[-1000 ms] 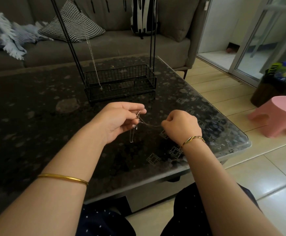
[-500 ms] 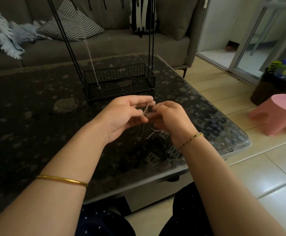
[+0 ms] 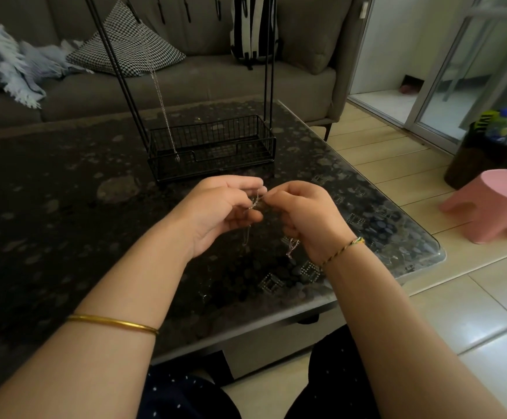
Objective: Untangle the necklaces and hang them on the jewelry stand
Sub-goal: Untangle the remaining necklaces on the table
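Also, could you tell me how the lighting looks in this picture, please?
Head view: daylight through the sliding door brightens the floor; the dark table is dim, so the thin necklace pinched by left hand and right hand barely shows.

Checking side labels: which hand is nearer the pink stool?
Right. Both hands pinch the tangled necklace; the right hand sits between the pink stool and the left hand.

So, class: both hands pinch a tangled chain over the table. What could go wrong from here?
Pulling apart, the left hand and right hand may tighten the knot in the thin silver chain. Its loose end dangles under the right hand; it could slip onto the dark glass table.
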Available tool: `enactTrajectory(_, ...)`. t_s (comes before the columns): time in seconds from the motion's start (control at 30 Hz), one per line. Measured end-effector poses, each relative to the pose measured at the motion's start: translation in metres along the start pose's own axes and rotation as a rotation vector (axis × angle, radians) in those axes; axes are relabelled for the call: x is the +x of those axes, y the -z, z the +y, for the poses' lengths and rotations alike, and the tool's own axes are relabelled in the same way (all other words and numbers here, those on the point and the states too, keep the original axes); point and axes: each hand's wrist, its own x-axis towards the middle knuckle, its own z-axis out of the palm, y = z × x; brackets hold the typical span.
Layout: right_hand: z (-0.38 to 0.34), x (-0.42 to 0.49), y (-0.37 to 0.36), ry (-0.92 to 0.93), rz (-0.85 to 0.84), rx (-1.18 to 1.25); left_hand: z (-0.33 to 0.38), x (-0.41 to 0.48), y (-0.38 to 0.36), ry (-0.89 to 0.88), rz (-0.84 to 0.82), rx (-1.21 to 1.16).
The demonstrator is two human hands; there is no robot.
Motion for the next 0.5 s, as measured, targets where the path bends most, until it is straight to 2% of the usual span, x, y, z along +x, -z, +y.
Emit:
enactTrajectory(0.1,0.0,-0.001,0.001,0.039,0.032,0.027,0.0,0.0,-0.001,0.028,0.024,0.002)
enactTrajectory(0.23,0.0,-0.001,0.0,0.102,0.093,-0.073,-0.001,0.0,0.0,0.075,0.055,0.02)
enactTrajectory(0.37,0.002,0.002,-0.001,0.157,0.213,-0.139,-0.005,0.003,0.002,0.08,0.1,0.135)
enactTrajectory(0.5,0.001,0.002,-0.001,0.106,0.195,-0.127,-0.01,0.004,0.006,0.043,0.117,0.291)
